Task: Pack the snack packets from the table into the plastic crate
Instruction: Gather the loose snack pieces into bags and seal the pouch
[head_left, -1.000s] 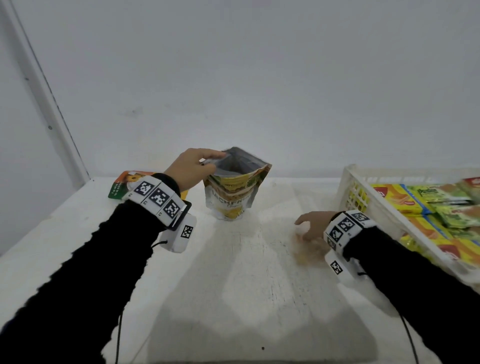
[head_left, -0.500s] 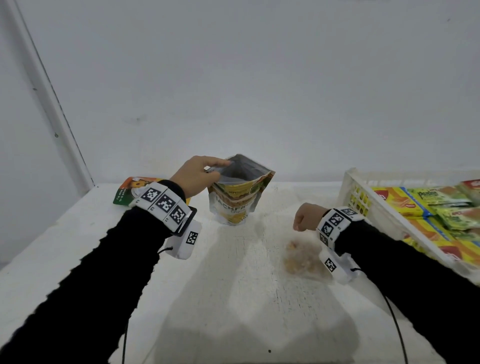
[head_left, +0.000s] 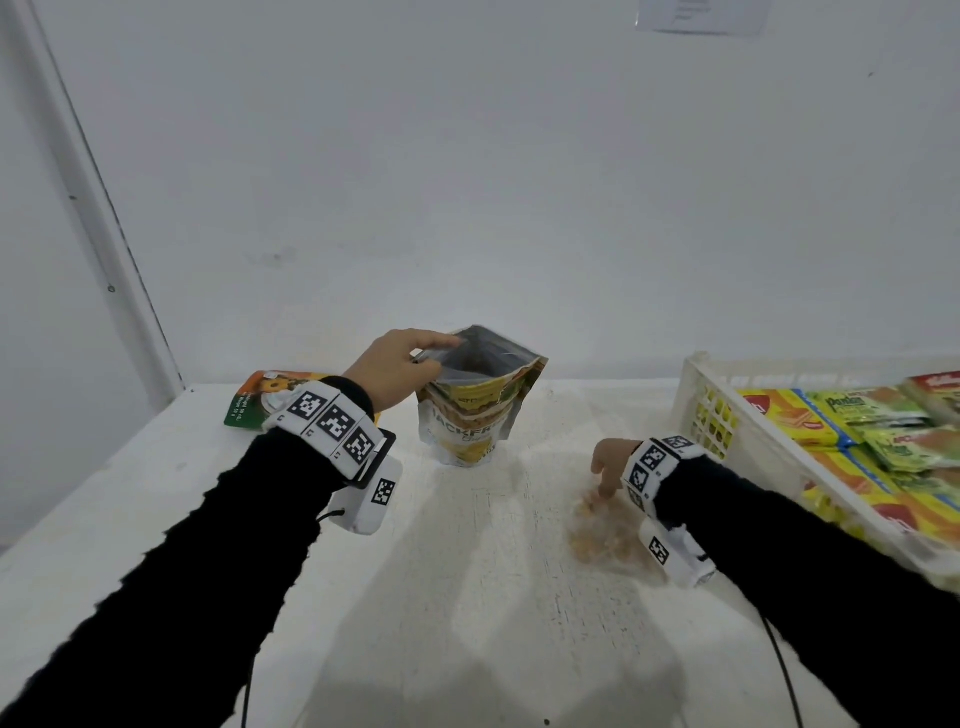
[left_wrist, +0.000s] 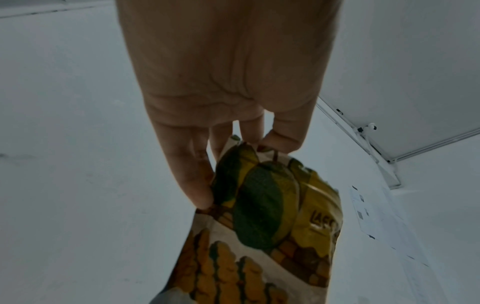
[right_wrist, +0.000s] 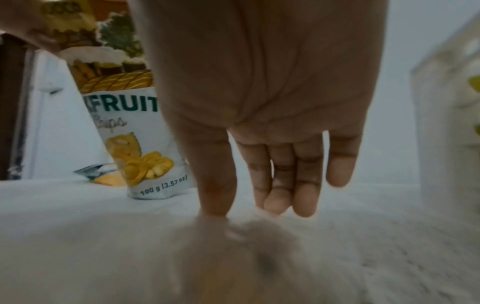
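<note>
White pouch (right_wrist: 145, 131) reads "FRUIT", "100 g".

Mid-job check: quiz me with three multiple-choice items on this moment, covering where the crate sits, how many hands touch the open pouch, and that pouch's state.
1. The white slatted plastic crate stands: A) at the table's right edge B) at its left edge C) on the floor.
2. Hands touching the standing jackfruit chips pouch: A) none B) one C) two.
3. The pouch's top is: A) sealed B) open C) folded over.

Answers: 1 A, the head view shows it far right. 2 B, only the left hand pinches its rim; the right hand reaches down to a clear packet of yellow snacks. 3 B, its grey inside shows.
</note>
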